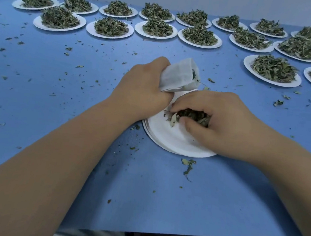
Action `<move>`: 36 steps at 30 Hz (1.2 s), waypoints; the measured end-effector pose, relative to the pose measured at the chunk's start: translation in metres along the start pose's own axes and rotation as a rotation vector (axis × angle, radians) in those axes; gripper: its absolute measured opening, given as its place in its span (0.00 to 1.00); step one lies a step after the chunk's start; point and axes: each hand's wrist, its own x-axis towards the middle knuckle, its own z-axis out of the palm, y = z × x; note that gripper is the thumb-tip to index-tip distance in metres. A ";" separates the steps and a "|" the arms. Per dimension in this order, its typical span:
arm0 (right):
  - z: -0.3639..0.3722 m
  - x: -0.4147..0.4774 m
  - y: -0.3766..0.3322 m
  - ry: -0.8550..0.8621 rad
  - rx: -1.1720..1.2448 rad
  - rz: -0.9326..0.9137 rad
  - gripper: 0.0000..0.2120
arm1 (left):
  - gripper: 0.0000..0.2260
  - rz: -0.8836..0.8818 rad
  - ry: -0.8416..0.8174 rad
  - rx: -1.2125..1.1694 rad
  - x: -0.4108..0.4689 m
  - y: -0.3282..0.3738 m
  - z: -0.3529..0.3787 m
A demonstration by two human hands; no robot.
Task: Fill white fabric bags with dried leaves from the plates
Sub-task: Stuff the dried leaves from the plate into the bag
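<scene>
My left hand [142, 89] grips a white fabric bag [178, 76] just above the far rim of a white paper plate [169, 139] in the middle of the blue table. The bag's mouth faces right and dark leaves show inside it. My right hand [222, 123] rests on the plate with its fingers curled round a clump of dried leaves [189, 116]. Most of the plate's near half is bare white. The plate looks like a stack of a few plates.
Several white plates heaped with dried leaves [110, 27] stand in two rows along the far edge of the blue table [77, 81], with more at the right [272, 70]. Leaf crumbs [189, 165] are scattered over the table. The table's front edge lies close to my body.
</scene>
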 end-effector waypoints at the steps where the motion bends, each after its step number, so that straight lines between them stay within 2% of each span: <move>1: -0.002 -0.002 -0.001 -0.012 -0.004 -0.010 0.13 | 0.10 -0.008 0.004 -0.003 0.000 -0.001 0.001; 4: 0.000 -0.005 -0.006 -0.187 -0.118 -0.103 0.20 | 0.09 -0.040 0.018 -0.018 0.001 -0.002 0.000; 6: 0.006 -0.007 -0.006 -0.233 -0.192 -0.145 0.26 | 0.08 -0.047 0.015 -0.022 0.003 -0.003 -0.001; 8: 0.011 -0.010 -0.004 -0.166 -0.173 -0.156 0.23 | 0.08 -0.045 0.011 -0.031 0.002 -0.004 -0.001; 11: 0.013 -0.016 0.001 -0.008 -0.145 -0.234 0.14 | 0.08 -0.046 0.014 -0.019 0.002 -0.005 -0.001; 13: 0.011 -0.019 0.003 0.063 -0.236 -0.276 0.14 | 0.08 -0.050 0.014 -0.010 0.002 -0.004 -0.001; 15: 0.009 -0.021 0.005 0.045 -0.356 -0.269 0.20 | 0.08 -0.050 0.009 -0.004 0.002 -0.004 -0.001; 17: 0.006 -0.022 0.007 -0.052 -0.322 -0.254 0.23 | 0.08 -0.060 0.003 -0.013 0.002 -0.003 -0.001; 19: 0.007 -0.022 0.009 -0.093 -0.238 -0.260 0.23 | 0.08 -0.071 -0.007 -0.019 0.002 -0.003 -0.001; 23: 0.010 -0.022 0.009 -0.014 -0.173 -0.302 0.15 | 0.06 -0.072 -0.003 -0.025 0.003 -0.004 0.001; 25: 0.011 -0.024 0.007 0.005 -0.139 -0.304 0.17 | 0.05 -0.079 -0.005 -0.025 0.003 -0.005 0.001; 28: 0.012 -0.022 0.004 0.061 -0.132 -0.245 0.21 | 0.04 -0.090 -0.015 -0.029 0.003 -0.005 0.002; 30: 0.013 -0.020 0.001 0.121 -0.051 -0.137 0.23 | 0.05 -0.096 -0.013 -0.028 0.004 -0.005 0.001; 33: 0.007 -0.015 -0.002 0.180 0.245 0.081 0.25 | 0.05 -0.108 0.035 -0.049 0.004 -0.005 -0.001; 36: -0.009 0.002 -0.008 0.351 0.487 0.258 0.26 | 0.08 -0.108 0.100 -0.076 0.004 -0.005 -0.002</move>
